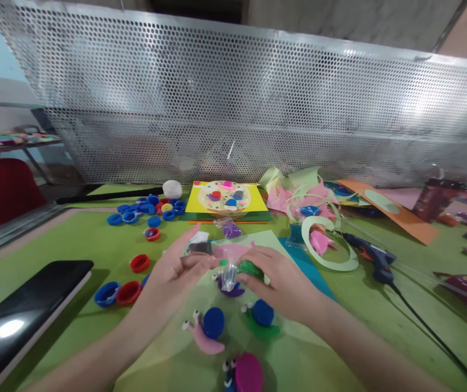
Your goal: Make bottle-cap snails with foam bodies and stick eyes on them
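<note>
My right hand point(272, 277) is closed round a clear plastic packet point(229, 275) with green modelling clay point(251, 269) in it. My left hand point(180, 269) has its thumb and fingers pinched together at the packet's other side, where a small bit of green clay shows at the fingertips. Beneath the hands, clay snails with bottle-cap shells lie on pale green paper point(168, 354): a pink snail point(207, 332), a green snail point(262, 321), a partly covered purple snail point(233, 288) and a dark blue snail point(244, 373) with a magenta cap.
Blue and red bottle caps point(139, 264) are scattered at left, near a black phone point(33, 316). A decorated yellow card point(192, 198) stands behind the hands, with a purple clay packet point(230, 228). Paper scraps point(286, 190) and a glue gun point(374, 256) with cord lie at right.
</note>
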`<state>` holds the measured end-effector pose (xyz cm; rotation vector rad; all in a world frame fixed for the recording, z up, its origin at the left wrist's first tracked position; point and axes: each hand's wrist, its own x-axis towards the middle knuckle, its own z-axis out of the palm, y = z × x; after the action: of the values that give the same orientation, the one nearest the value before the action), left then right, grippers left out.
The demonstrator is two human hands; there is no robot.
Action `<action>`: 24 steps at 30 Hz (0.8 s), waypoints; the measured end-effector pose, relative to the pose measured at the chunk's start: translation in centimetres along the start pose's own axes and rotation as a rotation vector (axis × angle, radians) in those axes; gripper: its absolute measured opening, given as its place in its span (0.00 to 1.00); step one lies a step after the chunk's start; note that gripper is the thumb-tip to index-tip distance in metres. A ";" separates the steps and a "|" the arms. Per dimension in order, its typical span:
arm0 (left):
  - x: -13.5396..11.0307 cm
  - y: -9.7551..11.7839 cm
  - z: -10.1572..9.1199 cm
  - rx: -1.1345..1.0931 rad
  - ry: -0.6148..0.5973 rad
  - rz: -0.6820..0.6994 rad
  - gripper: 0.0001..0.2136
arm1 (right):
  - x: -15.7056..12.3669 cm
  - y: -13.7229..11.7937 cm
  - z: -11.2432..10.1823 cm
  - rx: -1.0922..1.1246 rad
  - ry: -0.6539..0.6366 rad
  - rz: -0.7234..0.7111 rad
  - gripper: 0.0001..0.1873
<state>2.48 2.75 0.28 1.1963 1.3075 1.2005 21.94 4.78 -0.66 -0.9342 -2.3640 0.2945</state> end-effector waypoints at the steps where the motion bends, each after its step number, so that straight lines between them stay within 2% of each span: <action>1: 0.0 0.0 -0.1 -0.001 -0.009 -0.007 0.40 | 0.0 0.0 0.0 -0.003 -0.001 0.003 0.11; 6: -0.2 0.2 -0.3 -0.042 0.017 0.013 0.40 | 0.0 0.2 -0.5 -0.106 0.023 -0.007 0.13; 10: -0.2 0.3 -0.2 -0.164 -0.016 -0.047 0.36 | 0.2 1.4 -1.0 -0.273 0.030 0.100 0.15; 13: -0.2 0.2 -0.2 -0.229 -0.016 -0.101 0.34 | 0.3 2.1 -1.0 -0.285 0.022 0.144 0.15; 19: 0.0 -0.2 -0.5 -0.201 -0.011 -0.055 0.29 | 0.2 1.5 -0.7 -0.276 -0.012 -0.076 0.16; 24: -0.1 -0.2 -0.4 -0.068 -0.045 0.036 0.25 | 0.0 0.8 -0.6 -0.334 -0.011 -0.147 0.18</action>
<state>2.03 2.62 0.10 1.1961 1.2076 1.2278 22.70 5.34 -0.52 -0.8982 -2.5225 -0.1583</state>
